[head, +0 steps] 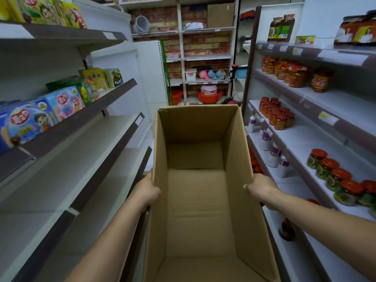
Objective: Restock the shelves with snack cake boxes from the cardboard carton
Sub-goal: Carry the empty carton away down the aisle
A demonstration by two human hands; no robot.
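Hands hold a cardboard carton (195,123), one on each side wall. The left hand (147,191) grips the carton's left wall near the top edge. Its thumb sits at the edge and its other fingers are hidden behind the cardboard. The right hand (262,188) grips the carton's right wall the same way, with the thumb on the edge and the fingers out of sight on the outside. Both bare arms reach to the carton from its near side.

The carton is tipped with its open top toward the camera, so its bare brown bottom shows. It is held between two rows of shelves.

Left of the carton, snack cake boxes (61,102) stand in a row on a shelf (114,96). They are bright, with cartoon faces on them. More colourful boxes (50,12) sit on a higher shelf, up and left of the carton.

Right of the carton are jars with red lids (333,176) and white bottles (266,139). Higher up on that side stand more jars (293,75). Past the carton's far edge, a red bowl (209,96) sits on a low back shelf.
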